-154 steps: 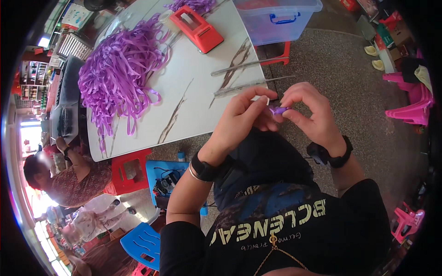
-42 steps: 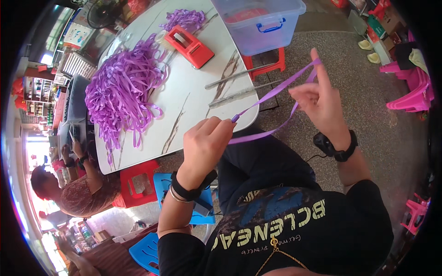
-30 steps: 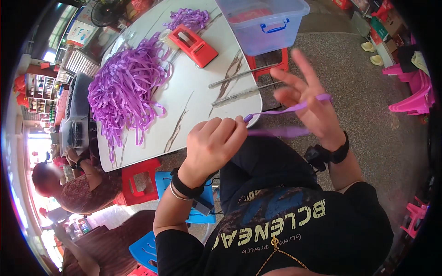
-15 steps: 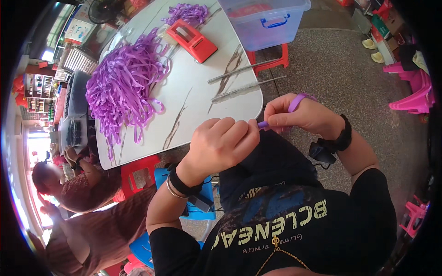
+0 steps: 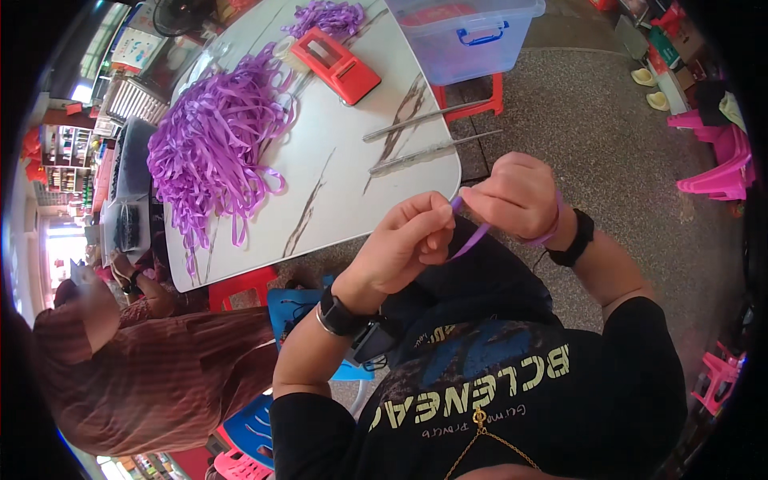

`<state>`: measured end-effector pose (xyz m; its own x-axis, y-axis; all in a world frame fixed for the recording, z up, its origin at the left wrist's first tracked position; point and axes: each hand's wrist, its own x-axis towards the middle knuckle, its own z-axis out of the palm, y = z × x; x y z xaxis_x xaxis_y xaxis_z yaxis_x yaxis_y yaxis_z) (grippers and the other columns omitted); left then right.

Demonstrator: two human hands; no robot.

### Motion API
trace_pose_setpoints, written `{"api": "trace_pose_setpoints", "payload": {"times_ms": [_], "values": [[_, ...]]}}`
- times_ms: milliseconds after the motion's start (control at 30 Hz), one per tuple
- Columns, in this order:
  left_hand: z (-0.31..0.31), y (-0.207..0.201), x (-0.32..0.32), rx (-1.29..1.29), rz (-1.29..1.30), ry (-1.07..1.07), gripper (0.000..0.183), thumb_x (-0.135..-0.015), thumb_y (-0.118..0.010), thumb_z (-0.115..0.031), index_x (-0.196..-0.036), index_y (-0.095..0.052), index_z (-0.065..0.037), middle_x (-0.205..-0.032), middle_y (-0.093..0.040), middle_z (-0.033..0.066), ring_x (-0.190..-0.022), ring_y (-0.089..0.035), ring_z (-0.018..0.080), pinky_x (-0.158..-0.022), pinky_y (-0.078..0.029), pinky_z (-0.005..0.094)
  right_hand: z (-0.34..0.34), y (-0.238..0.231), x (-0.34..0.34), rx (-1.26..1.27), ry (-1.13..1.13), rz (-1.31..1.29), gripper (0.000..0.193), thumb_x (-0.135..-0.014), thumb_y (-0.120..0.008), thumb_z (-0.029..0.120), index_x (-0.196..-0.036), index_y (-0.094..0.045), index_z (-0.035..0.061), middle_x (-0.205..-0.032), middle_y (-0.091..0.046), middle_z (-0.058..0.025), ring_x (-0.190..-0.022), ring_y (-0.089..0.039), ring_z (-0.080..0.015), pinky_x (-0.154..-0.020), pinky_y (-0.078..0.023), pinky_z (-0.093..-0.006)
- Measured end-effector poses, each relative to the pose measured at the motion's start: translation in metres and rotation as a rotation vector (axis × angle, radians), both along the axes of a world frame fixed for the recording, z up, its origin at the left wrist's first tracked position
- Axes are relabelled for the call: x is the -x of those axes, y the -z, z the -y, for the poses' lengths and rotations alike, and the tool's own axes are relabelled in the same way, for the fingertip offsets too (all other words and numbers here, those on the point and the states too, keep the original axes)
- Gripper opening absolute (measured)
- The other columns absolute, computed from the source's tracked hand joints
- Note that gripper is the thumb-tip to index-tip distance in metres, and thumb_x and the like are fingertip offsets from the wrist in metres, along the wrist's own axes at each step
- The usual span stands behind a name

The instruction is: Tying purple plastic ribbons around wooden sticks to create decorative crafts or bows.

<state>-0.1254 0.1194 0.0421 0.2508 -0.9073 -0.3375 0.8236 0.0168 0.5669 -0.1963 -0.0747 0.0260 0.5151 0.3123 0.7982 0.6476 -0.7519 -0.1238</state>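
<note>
While both hands meet above lap, left hand (image 5: 404, 248) and right hand (image 5: 512, 196) fingers pinch purple ribbon strip (image 5: 474, 238), off desk (image 5: 336, 176). Step judged: folding/looping. Next: firm pinch, steady tension.

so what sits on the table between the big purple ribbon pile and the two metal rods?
Head view: between the purple ribbon pile and the metal rods only bare white marbled tabletop; the red flat device lies farther up.
</note>
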Motion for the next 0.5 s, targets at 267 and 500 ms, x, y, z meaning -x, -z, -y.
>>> {"api": "trace_pose_setpoints", "payload": {"times_ms": [267,500], "values": [[0.0,-0.019,-0.009,-0.188,0.639,0.032,0.015,-0.089,-0.052,-0.016,-0.08,-0.051,-0.004,-0.06,-0.044,-0.0033,-0.051,-0.037,0.0029,-0.045,-0.027,0.0171,-0.009,0.004,0.001,-0.22,0.056,0.056,0.019,-0.063,-0.069,0.007,-0.08,-0.063,0.0098,-0.069,-0.056,-0.0007,-0.055,-0.054,-0.0154,-0.048,-0.043,-0.0261],[0.005,-0.011,-0.003,-0.027,0.08,0.044,0.013,-0.089,-0.051,-0.014,-0.079,-0.049,-0.005,-0.058,-0.042,-0.003,-0.049,-0.035,0.0039,-0.045,-0.026,0.0177,-0.008,0.006,0.0,-0.187,0.057,0.111,0.019,-0.062,-0.07,0.008,-0.079,-0.062,0.0104,-0.07,-0.056,-0.0012,-0.056,-0.055,-0.017,-0.048,-0.042,-0.0266]]}}
